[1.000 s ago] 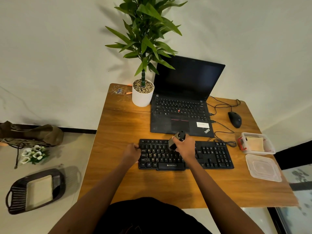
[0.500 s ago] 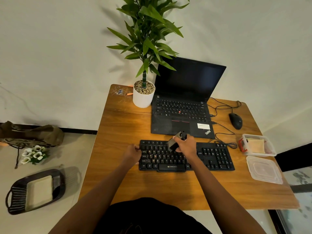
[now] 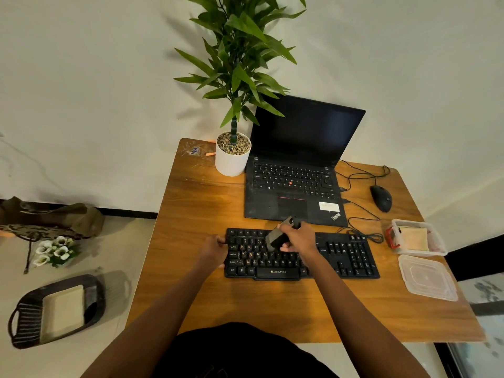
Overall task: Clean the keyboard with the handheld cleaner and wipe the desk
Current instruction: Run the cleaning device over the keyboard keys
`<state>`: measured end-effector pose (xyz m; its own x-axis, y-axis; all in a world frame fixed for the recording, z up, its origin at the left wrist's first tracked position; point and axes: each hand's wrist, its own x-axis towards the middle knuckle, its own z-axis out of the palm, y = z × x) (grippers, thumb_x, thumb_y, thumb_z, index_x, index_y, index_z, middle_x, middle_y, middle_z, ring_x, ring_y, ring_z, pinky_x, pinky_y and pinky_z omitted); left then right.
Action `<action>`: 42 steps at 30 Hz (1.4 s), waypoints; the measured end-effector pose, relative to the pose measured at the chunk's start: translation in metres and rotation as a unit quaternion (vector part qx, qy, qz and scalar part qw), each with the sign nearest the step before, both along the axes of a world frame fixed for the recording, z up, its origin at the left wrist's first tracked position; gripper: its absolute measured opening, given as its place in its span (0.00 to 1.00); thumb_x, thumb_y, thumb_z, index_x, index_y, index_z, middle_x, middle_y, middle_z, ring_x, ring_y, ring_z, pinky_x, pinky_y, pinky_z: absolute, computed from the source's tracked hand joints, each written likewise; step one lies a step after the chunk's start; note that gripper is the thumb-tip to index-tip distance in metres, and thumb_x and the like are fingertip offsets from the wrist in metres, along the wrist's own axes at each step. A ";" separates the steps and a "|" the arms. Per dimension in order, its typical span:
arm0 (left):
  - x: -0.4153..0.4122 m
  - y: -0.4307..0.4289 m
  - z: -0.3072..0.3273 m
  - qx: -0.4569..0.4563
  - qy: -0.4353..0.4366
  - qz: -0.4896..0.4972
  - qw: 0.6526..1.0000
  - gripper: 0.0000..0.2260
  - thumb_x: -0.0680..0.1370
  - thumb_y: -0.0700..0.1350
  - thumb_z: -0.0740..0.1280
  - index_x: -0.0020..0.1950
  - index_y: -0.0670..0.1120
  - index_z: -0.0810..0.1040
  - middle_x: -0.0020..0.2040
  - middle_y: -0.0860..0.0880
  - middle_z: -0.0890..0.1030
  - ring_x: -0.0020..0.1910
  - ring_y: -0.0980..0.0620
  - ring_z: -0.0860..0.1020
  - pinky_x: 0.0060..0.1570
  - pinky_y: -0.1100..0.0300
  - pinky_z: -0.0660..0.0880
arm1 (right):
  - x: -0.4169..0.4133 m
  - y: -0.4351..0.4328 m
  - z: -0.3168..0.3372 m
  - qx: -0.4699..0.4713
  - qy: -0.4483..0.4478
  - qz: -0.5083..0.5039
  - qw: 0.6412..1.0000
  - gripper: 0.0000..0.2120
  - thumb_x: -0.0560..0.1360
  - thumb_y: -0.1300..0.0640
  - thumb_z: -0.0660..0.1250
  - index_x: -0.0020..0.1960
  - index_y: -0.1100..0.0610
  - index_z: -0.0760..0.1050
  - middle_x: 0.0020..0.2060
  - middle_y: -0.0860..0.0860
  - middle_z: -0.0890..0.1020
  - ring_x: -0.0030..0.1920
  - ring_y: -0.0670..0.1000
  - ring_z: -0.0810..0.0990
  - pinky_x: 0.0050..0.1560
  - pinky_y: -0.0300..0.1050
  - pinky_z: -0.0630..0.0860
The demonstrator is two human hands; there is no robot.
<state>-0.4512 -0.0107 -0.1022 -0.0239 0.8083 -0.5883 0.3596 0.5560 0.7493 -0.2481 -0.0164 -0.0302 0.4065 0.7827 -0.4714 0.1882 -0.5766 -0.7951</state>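
A black keyboard (image 3: 346, 255) lies near the front of the wooden desk (image 3: 191, 214). My right hand (image 3: 300, 238) grips a small dark handheld cleaner (image 3: 278, 236), tilted with its lower end down on the keys in the keyboard's left-middle part. My left hand (image 3: 214, 251) holds the keyboard's left edge, fingers curled round it. A folded beige cloth (image 3: 413, 237) lies in an open plastic box (image 3: 433, 249) at the desk's right side.
An open black laptop (image 3: 297, 170) stands behind the keyboard, a potted plant (image 3: 231, 156) to its left, a wired mouse (image 3: 381, 198) to its right. The box's lid (image 3: 428, 276) lies by the right edge. On the floor at left: basket (image 3: 24, 320), flowers, bag.
The cleaner in my right hand has shifted slightly over the keys near the keyboard's middle. My left hand stays on the keyboard's left edge.
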 end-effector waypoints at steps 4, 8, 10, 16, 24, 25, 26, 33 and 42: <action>-0.001 0.000 -0.002 -0.009 -0.002 0.004 1.000 0.05 0.79 0.36 0.61 0.52 0.42 0.74 0.51 0.41 0.79 0.49 0.44 0.79 0.35 0.56 0.79 | -0.002 -0.005 0.003 0.050 -0.039 -0.056 0.996 0.07 0.74 0.58 0.69 0.46 0.58 0.72 0.43 0.56 0.79 0.37 0.52 0.80 0.26 0.38 0.79; 0.000 0.000 0.000 -0.002 0.002 0.001 1.000 0.04 0.79 0.35 0.60 0.49 0.42 0.73 0.48 0.43 0.78 0.47 0.46 0.78 0.31 0.59 0.76 | 0.003 -0.009 0.003 -0.005 0.007 0.011 1.000 0.06 0.73 0.59 0.69 0.42 0.55 0.72 0.44 0.58 0.80 0.38 0.54 0.81 0.29 0.44 0.81; 0.001 -0.001 0.000 0.004 0.003 0.000 1.000 0.04 0.79 0.35 0.60 0.49 0.42 0.73 0.48 0.44 0.77 0.46 0.47 0.78 0.31 0.59 0.76 | 0.008 -0.006 0.003 0.022 -0.013 -0.039 0.999 0.07 0.73 0.58 0.70 0.47 0.58 0.72 0.44 0.58 0.80 0.34 0.50 0.80 0.28 0.42 0.80; 0.002 0.000 0.000 0.000 -0.004 0.004 1.000 0.04 0.79 0.35 0.60 0.50 0.42 0.73 0.48 0.43 0.77 0.47 0.46 0.77 0.31 0.58 0.76 | 0.011 -0.013 0.006 -0.041 0.017 0.053 0.998 0.04 0.73 0.60 0.70 0.43 0.58 0.74 0.38 0.57 0.81 0.25 0.50 0.77 0.28 0.46 0.81; 0.001 0.000 -0.001 -0.006 -0.015 0.007 1.000 0.04 0.79 0.35 0.59 0.50 0.42 0.72 0.48 0.43 0.76 0.47 0.46 0.76 0.30 0.59 0.74 | 0.008 -0.027 0.002 -0.035 0.017 0.032 0.999 0.04 0.73 0.60 0.70 0.43 0.58 0.75 0.39 0.58 0.81 0.23 0.48 0.78 0.27 0.46 0.81; 0.001 0.000 -0.001 -0.007 -0.017 0.009 1.000 0.04 0.79 0.35 0.59 0.50 0.42 0.72 0.48 0.43 0.76 0.47 0.46 0.77 0.31 0.59 0.75 | 0.010 -0.026 0.003 -0.020 0.015 0.014 1.000 0.04 0.72 0.60 0.70 0.42 0.58 0.75 0.39 0.58 0.81 0.23 0.48 0.78 0.27 0.46 0.81; 0.001 0.000 -0.002 -0.006 -0.016 0.008 1.000 0.04 0.79 0.35 0.59 0.50 0.42 0.72 0.48 0.43 0.77 0.47 0.46 0.77 0.31 0.58 0.75 | 0.013 -0.025 0.001 0.004 0.005 -0.016 1.000 0.05 0.72 0.60 0.70 0.41 0.57 0.74 0.39 0.58 0.81 0.25 0.49 0.79 0.26 0.45 0.80; 0.000 -0.001 -0.005 0.019 -0.012 0.002 1.000 0.09 0.79 0.35 0.60 0.41 0.45 0.72 0.41 0.44 0.77 0.41 0.46 0.78 0.42 0.48 0.80 | 0.008 -0.032 -0.006 -0.013 -0.004 0.008 1.000 0.10 0.73 0.60 0.70 0.50 0.64 0.76 0.41 0.61 0.81 0.20 0.45 0.77 0.27 0.46 0.81; -0.002 0.003 -0.010 0.010 -0.011 -0.003 1.000 0.06 0.78 0.35 0.61 0.43 0.44 0.74 0.43 0.42 0.79 0.44 0.44 0.80 0.41 0.47 0.81 | -0.005 -0.031 -0.003 -0.028 0.010 0.045 0.999 0.03 0.72 0.60 0.69 0.42 0.59 0.76 0.39 0.59 0.81 0.25 0.49 0.78 0.30 0.48 0.81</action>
<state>-0.4537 -0.0078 -0.1125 -0.0070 0.8197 -0.5727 0.3456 0.5394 0.7678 -0.2528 -0.0477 -0.0336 0.3254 0.7883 -0.5222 0.2267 -0.6012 -0.7663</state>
